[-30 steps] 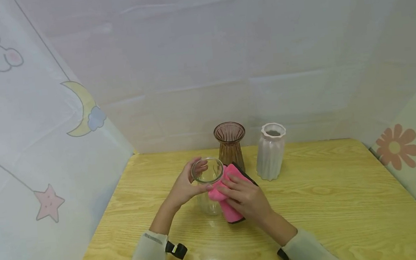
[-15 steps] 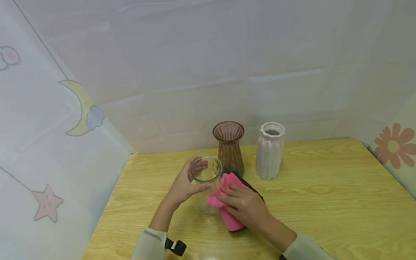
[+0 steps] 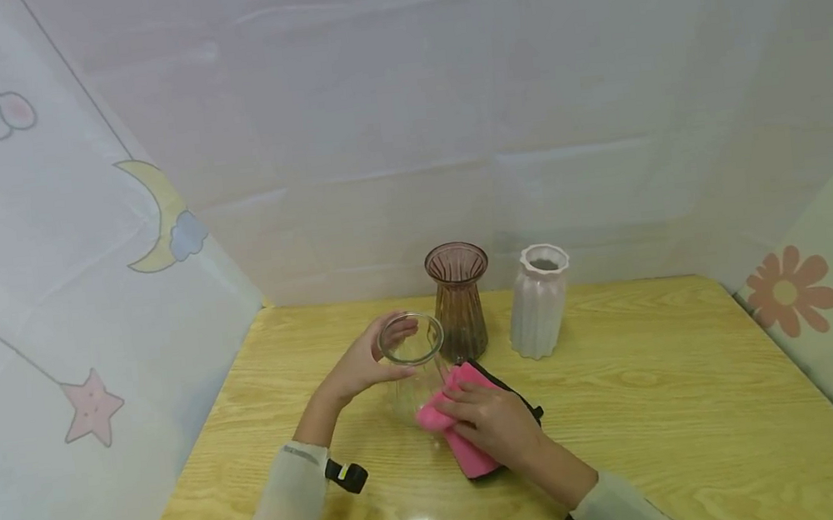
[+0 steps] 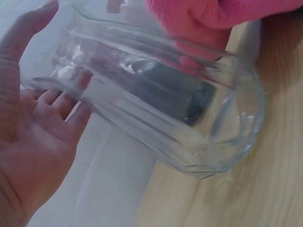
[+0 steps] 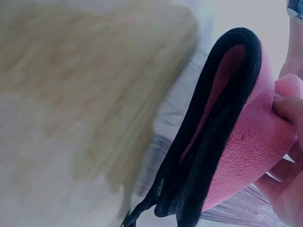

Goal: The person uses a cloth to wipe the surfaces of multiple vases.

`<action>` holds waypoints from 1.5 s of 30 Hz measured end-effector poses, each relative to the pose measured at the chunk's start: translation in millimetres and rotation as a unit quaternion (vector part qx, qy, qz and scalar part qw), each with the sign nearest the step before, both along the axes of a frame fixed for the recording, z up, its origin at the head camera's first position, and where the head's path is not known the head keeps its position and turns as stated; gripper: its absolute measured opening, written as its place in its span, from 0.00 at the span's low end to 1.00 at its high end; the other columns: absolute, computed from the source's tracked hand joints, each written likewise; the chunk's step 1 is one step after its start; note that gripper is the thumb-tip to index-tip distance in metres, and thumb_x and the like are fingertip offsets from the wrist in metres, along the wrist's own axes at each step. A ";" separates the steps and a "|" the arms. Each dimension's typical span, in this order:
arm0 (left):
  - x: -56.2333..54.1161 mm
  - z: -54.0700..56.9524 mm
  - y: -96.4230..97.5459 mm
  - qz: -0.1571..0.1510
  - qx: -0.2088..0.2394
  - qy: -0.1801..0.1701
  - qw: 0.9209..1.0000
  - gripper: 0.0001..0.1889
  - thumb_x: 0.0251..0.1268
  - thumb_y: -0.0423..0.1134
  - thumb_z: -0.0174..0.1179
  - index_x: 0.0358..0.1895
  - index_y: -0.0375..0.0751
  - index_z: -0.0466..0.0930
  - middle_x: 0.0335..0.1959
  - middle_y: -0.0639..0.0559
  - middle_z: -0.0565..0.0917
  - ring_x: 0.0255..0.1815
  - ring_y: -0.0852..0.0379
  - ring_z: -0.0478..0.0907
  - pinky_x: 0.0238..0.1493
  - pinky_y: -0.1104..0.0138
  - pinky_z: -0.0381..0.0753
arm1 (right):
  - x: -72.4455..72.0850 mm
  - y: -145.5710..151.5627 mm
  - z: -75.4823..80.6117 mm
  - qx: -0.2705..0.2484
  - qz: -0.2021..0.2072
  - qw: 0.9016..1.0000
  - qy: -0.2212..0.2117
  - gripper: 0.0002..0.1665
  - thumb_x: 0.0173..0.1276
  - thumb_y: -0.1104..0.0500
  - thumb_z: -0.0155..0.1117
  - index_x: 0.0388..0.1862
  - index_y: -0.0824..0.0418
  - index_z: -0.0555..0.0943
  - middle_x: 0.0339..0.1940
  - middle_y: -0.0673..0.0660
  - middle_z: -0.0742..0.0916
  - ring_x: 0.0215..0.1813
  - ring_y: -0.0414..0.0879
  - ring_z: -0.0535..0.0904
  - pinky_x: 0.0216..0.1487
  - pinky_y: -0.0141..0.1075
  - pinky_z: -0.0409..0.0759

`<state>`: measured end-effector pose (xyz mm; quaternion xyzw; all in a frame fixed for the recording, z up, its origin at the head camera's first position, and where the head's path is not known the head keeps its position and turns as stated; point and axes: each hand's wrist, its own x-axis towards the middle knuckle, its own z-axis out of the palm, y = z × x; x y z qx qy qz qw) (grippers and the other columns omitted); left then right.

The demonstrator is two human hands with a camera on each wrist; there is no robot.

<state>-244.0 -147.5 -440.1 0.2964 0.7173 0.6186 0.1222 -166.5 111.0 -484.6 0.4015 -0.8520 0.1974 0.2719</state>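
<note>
- A person's bare hands work over a yellow wood-grain table [image 3: 701, 400], at a clear, faceted glass vase [image 3: 421, 387] near the middle, just in front of the other vases.
- The left hand [image 3: 363, 364] curls round the neck of this vase, thumb on the near side, fingers behind the glass.
- The right hand [image 3: 498, 424] pinches a folded pink plush cloth with black edging [image 3: 469, 453] between thumb and fingers, its bunched front against the right side of the vase, low on the body.
- The step in hand looks like wiping the outside of the glass; going on would call for a steady left-hand grip and a turn of the vase to bring fresh glass to the cloth.
- The vase appears upright or nearly so, mouth up, long axis running from rim down towards the table; whether its base touches the wood is hard to tell.
- The cloth's black-edged folds face away from the vase, slanting towards the person's right.
- Behind stand a purplish-brown flared glass vase [image 3: 461, 314] and, to its right and apart from it, a whitish fluted vase with a scalloped rim [image 3: 537, 315], both upright.
</note>
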 end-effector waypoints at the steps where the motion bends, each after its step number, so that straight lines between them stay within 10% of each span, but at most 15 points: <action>1: -1.7 1.6 -1.2 -0.010 -0.003 0.002 1.000 0.47 0.61 0.32 0.72 0.79 0.38 0.53 0.76 0.43 0.66 0.78 0.44 0.61 0.77 0.43 0.52 | -0.3 0.9 1.8 -0.005 -0.001 1.000 0.008 0.23 0.54 0.59 0.81 0.51 0.53 0.90 0.50 0.56 0.90 0.53 0.51 0.88 0.52 0.43 0.85; 9: -5.3 5.7 -5.9 -0.034 -0.025 0.003 0.999 0.49 0.62 0.31 0.70 0.81 0.46 0.49 0.79 0.47 0.61 0.81 0.47 0.54 0.78 0.43 0.49 | -10.3 10.0 23.0 -0.079 0.016 0.993 0.087 0.28 0.46 0.64 0.83 0.51 0.58 0.90 0.49 0.60 0.90 0.51 0.56 0.88 0.48 0.46 0.86; 15: 7.9 0.5 -1.2 0.036 -0.007 0.001 0.999 0.52 0.59 0.36 0.74 0.80 0.41 0.47 0.78 0.44 0.62 0.80 0.44 0.55 0.79 0.44 0.49 | -21.5 8.6 35.4 -0.097 0.037 0.985 0.140 0.14 0.71 0.55 0.68 0.53 0.58 0.89 0.51 0.61 0.89 0.54 0.58 0.87 0.50 0.47 0.85; 21: 20.0 -2.0 5.8 0.092 -0.003 0.008 0.996 0.51 0.57 0.42 0.76 0.79 0.40 0.52 0.76 0.46 0.66 0.77 0.45 0.61 0.77 0.42 0.53 | -28.6 3.0 31.9 -0.104 0.053 0.980 0.163 0.25 0.83 0.47 0.48 0.49 0.57 0.90 0.49 0.61 0.90 0.51 0.59 0.87 0.49 0.47 0.85; 33: 24.6 2.6 11.6 0.121 -0.010 -0.014 0.992 0.53 0.55 0.45 0.78 0.79 0.45 0.51 0.74 0.48 0.69 0.75 0.48 0.65 0.76 0.42 0.55 | -25.9 -9.4 17.1 -0.073 0.049 0.987 0.132 0.21 0.81 0.47 0.52 0.58 0.55 0.87 0.52 0.59 0.89 0.55 0.57 0.86 0.53 0.46 0.84; 45: 19.2 1.2 8.8 0.111 -0.018 -0.012 0.994 0.50 0.57 0.38 0.76 0.78 0.42 0.51 0.74 0.47 0.69 0.76 0.48 0.65 0.77 0.42 0.54 | -15.0 -12.5 11.0 -0.066 0.031 0.994 0.084 0.25 0.51 0.61 0.81 0.51 0.56 0.90 0.50 0.62 0.89 0.51 0.57 0.88 0.51 0.46 0.85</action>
